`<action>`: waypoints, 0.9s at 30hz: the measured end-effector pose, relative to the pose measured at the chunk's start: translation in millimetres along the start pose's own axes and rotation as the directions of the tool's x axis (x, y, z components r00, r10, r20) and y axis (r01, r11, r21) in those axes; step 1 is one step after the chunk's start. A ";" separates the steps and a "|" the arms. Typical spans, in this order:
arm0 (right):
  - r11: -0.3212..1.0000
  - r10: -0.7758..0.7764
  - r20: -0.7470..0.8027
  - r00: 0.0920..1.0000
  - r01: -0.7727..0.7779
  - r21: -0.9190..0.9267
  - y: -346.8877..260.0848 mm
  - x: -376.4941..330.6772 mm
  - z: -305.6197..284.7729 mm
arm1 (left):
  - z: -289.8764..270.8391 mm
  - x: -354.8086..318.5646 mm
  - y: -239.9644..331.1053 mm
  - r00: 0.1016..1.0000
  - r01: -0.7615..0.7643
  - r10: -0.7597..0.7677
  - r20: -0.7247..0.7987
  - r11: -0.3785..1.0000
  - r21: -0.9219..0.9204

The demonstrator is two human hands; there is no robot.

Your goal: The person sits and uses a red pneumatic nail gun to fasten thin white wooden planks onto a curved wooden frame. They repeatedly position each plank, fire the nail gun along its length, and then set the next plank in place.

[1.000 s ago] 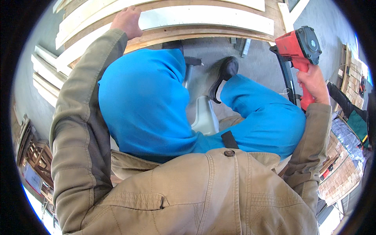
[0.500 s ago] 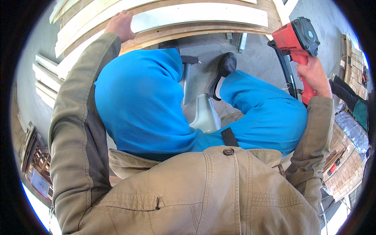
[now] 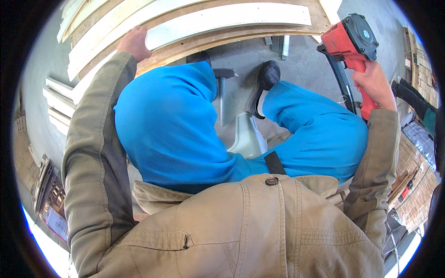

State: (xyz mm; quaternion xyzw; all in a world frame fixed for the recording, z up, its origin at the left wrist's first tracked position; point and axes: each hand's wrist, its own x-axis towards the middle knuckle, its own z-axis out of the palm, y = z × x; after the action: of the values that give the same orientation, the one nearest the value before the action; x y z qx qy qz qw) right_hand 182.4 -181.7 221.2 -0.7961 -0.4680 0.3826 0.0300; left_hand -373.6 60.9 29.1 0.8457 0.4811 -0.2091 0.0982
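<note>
My right hand (image 3: pixel 374 84) is closed around the handle of a red and black nail gun (image 3: pixel 340 39), held up at the right. The gun's long dark magazine (image 3: pixel 342 81) slants down beside my right knee. At the upper left, my left hand (image 3: pixel 134 44) grips the left end of a white board (image 3: pixel 227 21), its thumb along the near edge. That board lies on brown wooden boards (image 3: pixel 222 37) with further white strips (image 3: pixel 106 34) beyond it. A hammer (image 3: pixel 223 74) with a dark head and pale handle shows beside my left knee.
Below me is a pale, smooth curved seat-like piece (image 3: pixel 248 136). Metal strips (image 3: pixel 285 47) lie on the grey floor ahead. White lengths of timber (image 3: pixel 60 99) lie at the left. Stacked wood (image 3: pixel 419 69) and a plastic-wrapped bundle (image 3: pixel 419 141) stand at the right.
The view has shifted slightly. My left hand and the white board appear a little farther left, and the nail gun sits slightly higher in view. Both hands keep their hold.
</note>
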 end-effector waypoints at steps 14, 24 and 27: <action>1.000 0.025 -0.022 0.999 -0.025 0.013 2.7 0.2 2.8 | -0.9 -8.1 5.2 0.997 -0.041 0.042 -0.063 0.999 0.006; 0.999 0.029 0.003 1.000 -0.028 -0.018 2.3 2.3 0.8 | 12.5 -8.3 0.5 0.996 -0.026 0.020 -0.086 0.997 -0.074; 0.999 0.049 0.003 0.999 -0.049 -0.018 0.2 2.8 2.1 | 20.3 -9.0 -6.0 0.988 -0.072 0.055 -0.144 0.991 -0.115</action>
State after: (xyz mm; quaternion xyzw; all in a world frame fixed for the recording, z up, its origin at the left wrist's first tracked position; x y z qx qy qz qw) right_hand 181.9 -180.3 218.0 -0.8069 -0.4517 0.3804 0.0127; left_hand -388.0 49.6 15.2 0.8658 0.4712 -0.1167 0.1215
